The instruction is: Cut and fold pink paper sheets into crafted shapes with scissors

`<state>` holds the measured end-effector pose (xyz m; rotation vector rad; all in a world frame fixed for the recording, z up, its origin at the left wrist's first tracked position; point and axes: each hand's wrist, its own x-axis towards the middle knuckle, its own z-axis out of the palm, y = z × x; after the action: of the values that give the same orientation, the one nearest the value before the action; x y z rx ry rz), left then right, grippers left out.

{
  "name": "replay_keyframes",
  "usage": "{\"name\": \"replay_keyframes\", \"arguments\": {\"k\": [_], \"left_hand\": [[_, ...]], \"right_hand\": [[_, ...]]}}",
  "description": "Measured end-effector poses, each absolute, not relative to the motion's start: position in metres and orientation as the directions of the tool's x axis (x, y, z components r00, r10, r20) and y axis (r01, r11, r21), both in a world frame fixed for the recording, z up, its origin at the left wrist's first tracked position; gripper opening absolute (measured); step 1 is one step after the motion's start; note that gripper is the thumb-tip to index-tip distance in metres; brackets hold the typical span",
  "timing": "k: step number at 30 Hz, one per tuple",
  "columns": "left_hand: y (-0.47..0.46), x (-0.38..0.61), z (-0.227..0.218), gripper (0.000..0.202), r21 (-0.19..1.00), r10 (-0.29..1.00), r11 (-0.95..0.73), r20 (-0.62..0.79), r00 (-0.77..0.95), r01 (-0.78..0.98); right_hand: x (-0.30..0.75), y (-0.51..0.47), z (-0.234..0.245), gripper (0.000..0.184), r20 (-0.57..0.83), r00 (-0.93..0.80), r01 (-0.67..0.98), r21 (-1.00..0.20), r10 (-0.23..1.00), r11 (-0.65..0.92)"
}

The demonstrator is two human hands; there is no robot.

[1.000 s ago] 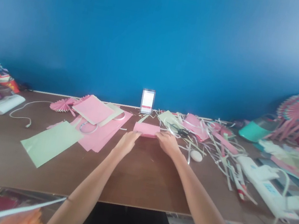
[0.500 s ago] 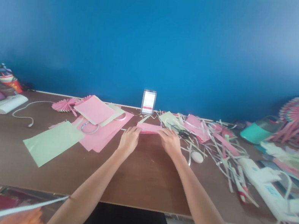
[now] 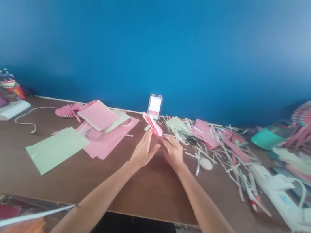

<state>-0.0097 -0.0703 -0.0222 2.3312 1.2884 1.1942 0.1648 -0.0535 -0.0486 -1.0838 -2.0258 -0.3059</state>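
A narrow strip of pink pleated paper (image 3: 154, 126) is held tilted in front of me, its folds showing at the edge. The fingers of my right hand (image 3: 172, 151) are closed on its near end. Just below the strip, my left hand (image 3: 142, 151) is stretched out with the thumb apart, and its fingertips reach the paper's left side. Whether those fingertips press on it is hard to make out. Behind the strip stands a phone-like lit screen (image 3: 155, 106), blurred over.
Left lie pink sheets (image 3: 112, 141), a pale green sheet (image 3: 56, 150), a pink paper fan (image 3: 68, 110) and a white cable (image 3: 24, 120). On the right are paper scraps (image 3: 205, 132), a white oval object (image 3: 205, 164), loose strips, a power strip (image 3: 285, 199) and a teal container (image 3: 272, 136).
The pink paper has turned from lying level between both hands to a steep slant. My left hand has opened and shifted right; the right hand has moved slightly left and keeps its hold.
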Motion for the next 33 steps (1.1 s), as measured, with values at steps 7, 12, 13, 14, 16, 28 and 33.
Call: {"name": "replay_keyframes", "arguments": {"k": [7,12,13,14,16,28,33], "left_hand": [[-0.065,-0.014,-0.026,0.039,0.497,0.762,-0.622,0.561,0.323,0.605],[-0.06,-0.02,-0.026,0.042,0.362,0.717,-0.659,0.567,0.405,0.66],[-0.059,-0.02,-0.025,0.044,0.34,0.71,-0.664,0.566,0.419,0.667],[-0.059,-0.02,-0.025,0.045,0.32,0.702,-0.671,0.566,0.433,0.669],[-0.058,-0.021,-0.025,0.047,0.284,0.678,-0.693,0.568,0.466,0.663],[-0.046,-0.029,-0.039,0.045,0.138,0.646,-0.597,0.666,0.372,0.79],[-0.042,-0.033,-0.038,0.048,0.12,0.703,-0.513,0.626,0.336,0.85]], "right_hand": [[0.151,-0.058,-0.04,0.025,0.622,-0.496,0.72,-0.096,0.606,0.688],[0.153,-0.059,-0.039,0.025,0.574,-0.471,0.733,-0.169,0.67,0.659],[0.153,-0.059,-0.039,0.027,0.571,-0.463,0.728,-0.191,0.678,0.658],[0.154,-0.06,-0.038,0.029,0.573,-0.457,0.718,-0.214,0.68,0.662],[0.154,-0.061,-0.036,0.034,0.581,-0.45,0.685,-0.263,0.678,0.679],[0.154,-0.055,-0.045,0.021,0.594,-0.337,0.741,-0.31,0.73,0.595],[0.168,-0.052,-0.046,0.04,0.665,-0.079,0.9,-0.273,0.743,0.34]]}}
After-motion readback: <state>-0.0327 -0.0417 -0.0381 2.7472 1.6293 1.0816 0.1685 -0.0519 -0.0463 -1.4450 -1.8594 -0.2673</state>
